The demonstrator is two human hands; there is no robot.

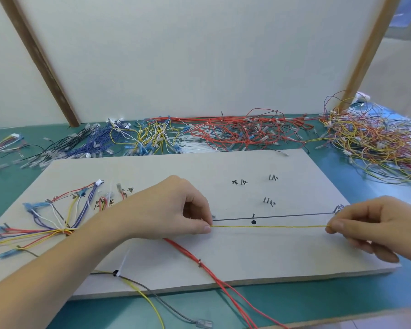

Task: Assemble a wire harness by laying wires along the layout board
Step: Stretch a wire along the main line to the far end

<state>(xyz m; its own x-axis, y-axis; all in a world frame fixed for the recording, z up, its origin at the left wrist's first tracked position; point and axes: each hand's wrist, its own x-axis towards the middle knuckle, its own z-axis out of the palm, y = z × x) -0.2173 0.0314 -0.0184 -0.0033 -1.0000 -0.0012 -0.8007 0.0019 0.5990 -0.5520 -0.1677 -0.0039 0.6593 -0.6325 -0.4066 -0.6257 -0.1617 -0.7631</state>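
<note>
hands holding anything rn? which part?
Yes: a yellow wire, stretched taut. The left hand pinches one end of the span, the right hand the other.

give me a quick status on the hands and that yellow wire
Left hand and right hand each pinch an end of the yellow wire. Wire taut, just below the drawn line. Red wires clear.

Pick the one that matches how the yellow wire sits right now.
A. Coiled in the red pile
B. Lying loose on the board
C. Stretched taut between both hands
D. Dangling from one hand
C: the left hand and right hand each pinch one end of the yellow wire, pulled straight just below the drawn black line on the layout board.
</note>
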